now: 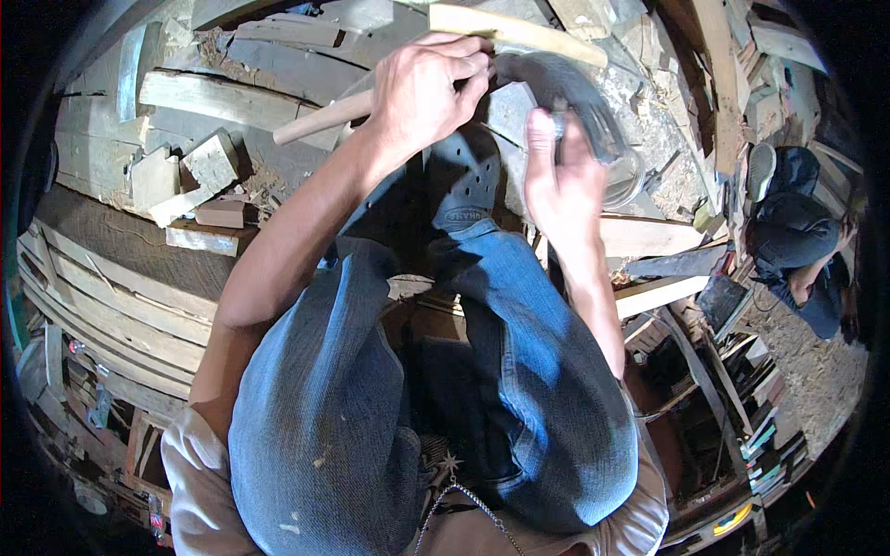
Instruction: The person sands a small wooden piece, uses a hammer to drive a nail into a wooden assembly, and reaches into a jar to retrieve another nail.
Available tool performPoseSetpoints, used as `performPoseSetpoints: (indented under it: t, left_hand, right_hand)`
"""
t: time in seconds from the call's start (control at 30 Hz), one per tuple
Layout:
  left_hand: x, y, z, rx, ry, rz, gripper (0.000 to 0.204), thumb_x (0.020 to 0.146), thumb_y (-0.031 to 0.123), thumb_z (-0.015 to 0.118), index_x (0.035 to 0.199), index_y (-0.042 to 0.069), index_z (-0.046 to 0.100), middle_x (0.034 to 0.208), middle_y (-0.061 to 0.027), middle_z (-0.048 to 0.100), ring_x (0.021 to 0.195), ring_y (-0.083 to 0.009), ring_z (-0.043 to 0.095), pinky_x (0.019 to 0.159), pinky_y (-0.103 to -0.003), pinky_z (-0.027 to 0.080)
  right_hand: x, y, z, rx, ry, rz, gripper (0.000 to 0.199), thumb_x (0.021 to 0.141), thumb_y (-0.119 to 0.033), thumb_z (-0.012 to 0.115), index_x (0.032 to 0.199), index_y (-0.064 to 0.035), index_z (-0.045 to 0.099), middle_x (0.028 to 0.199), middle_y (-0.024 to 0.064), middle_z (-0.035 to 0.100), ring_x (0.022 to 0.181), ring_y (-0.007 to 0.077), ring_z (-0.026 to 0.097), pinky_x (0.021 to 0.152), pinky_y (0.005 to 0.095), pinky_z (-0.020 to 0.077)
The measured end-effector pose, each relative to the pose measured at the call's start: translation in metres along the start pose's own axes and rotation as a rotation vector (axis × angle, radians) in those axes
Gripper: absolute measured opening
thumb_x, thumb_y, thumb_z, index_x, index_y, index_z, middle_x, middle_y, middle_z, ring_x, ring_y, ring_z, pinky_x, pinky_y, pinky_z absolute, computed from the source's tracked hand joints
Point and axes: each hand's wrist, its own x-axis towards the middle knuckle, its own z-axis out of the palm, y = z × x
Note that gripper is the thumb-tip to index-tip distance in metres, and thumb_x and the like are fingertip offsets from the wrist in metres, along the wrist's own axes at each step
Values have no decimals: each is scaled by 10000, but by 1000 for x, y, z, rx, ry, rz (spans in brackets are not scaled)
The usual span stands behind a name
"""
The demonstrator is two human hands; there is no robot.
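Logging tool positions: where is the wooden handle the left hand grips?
In the head view, the wooden handle lies upper centre, gripped by the left hand, its free end pointing left over the stacked planks, above the person's knees.

Place: I sit among a lot of cut wood, a rough workshop or wood yard.
Left side: long grey planks [120, 315] lie stacked in curved rows, worn and dusty.
Upper left: short wood blocks [199, 171] and offcuts rest on the boards, with sawdust [264, 176] between them.
Top: more boards [287, 65] and pale slats lie crossed over each other.
Right side: bare sandy ground [816, 371], and another person [797, 250] in dark blue clothes crouches there.
Lower right: thin strips and flat pieces [756, 445] stand packed together.
Light: bright on the top, dark at the edges.
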Motion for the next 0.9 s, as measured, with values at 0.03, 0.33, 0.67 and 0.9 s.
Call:
performPoseSetpoints:
  t: [0.03,0.33,0.67,0.9]
  left_hand:
    - [2,-2,1,13,18,-1,175,795,106,737,957,50,770,1021,-130,740,1014,-268,706,892,-352,565]
    - [0,0,0,-62,-5,-3,165,810,121,731,958,55,763,1039,-122,739,1000,-267,710,876,-357,566]
    - [2,0,0,-170,-66,-143,171,820,167,761,975,98,777,1011,-91,750,930,-225,735,827,-314,577]
    - [2,3,3,-97,-38,-153,183,810,140,755,971,54,770,999,-119,745,941,-228,733,843,-320,580]
  right_hand:
    - [3,6,6,40,-20,-31,455,1012,-339,557,1229,57,607,1009,272,687,987,437,657,918,459,489]
    - [3,25,10,329,113,26,338,1039,-331,537,878,-37,582,716,-79,499,641,16,391,548,206,303]
    - [-4,32,15,331,114,92,307,1033,-320,553,886,-53,589,689,-83,490,590,8,379,514,201,281]
    - [-3,20,11,315,22,120,324,977,-230,629,1167,32,639,1101,183,686,1003,255,650,908,388,497]
